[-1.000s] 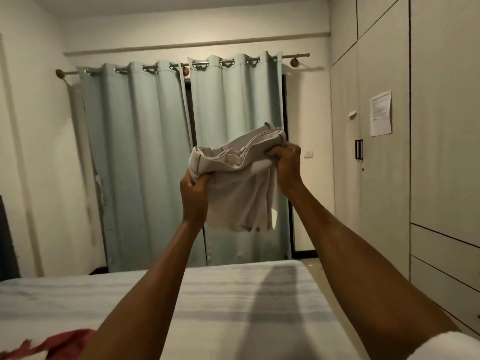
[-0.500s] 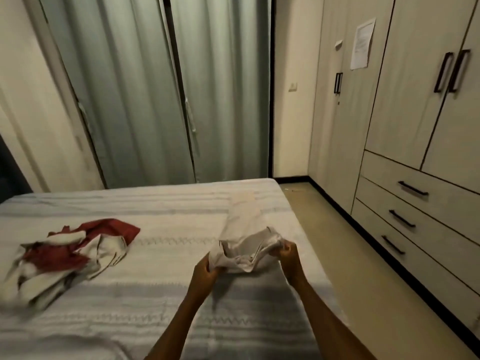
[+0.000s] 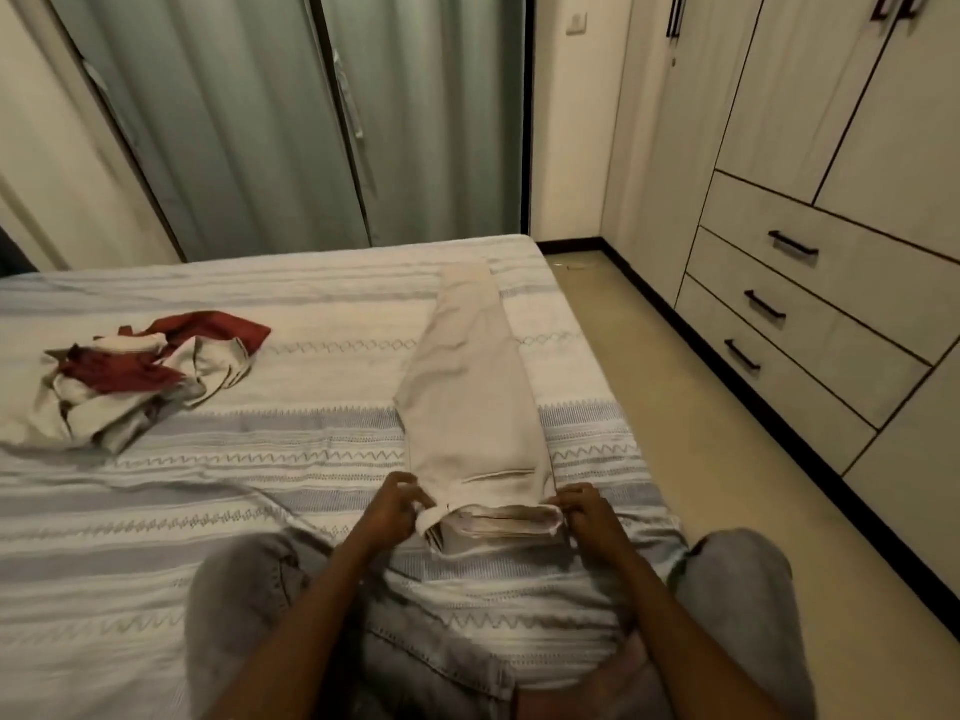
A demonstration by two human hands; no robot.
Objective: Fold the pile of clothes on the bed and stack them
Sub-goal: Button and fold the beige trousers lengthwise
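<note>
Beige trousers (image 3: 470, 387) lie flat and lengthwise on the striped bed (image 3: 260, 511), legs together and pointing away from me toward the curtains. Their waistband is nearest me. My left hand (image 3: 396, 506) pinches the waistband's left corner. My right hand (image 3: 584, 511) pinches its right corner. A crumpled pile of red and cream clothes (image 3: 135, 376) sits on the bed's left side, apart from the trousers.
My knees in grey jeans (image 3: 737, 589) rest on the bed at either side of my arms. A wardrobe with drawers (image 3: 810, 314) lines the right wall across a strip of floor. Green curtains (image 3: 291, 122) hang beyond the bed's far edge.
The trousers came down from held up in the air before the curtains to lying stretched out flat on the bed. Both hands moved down with the waistband, and my view tilted down.
</note>
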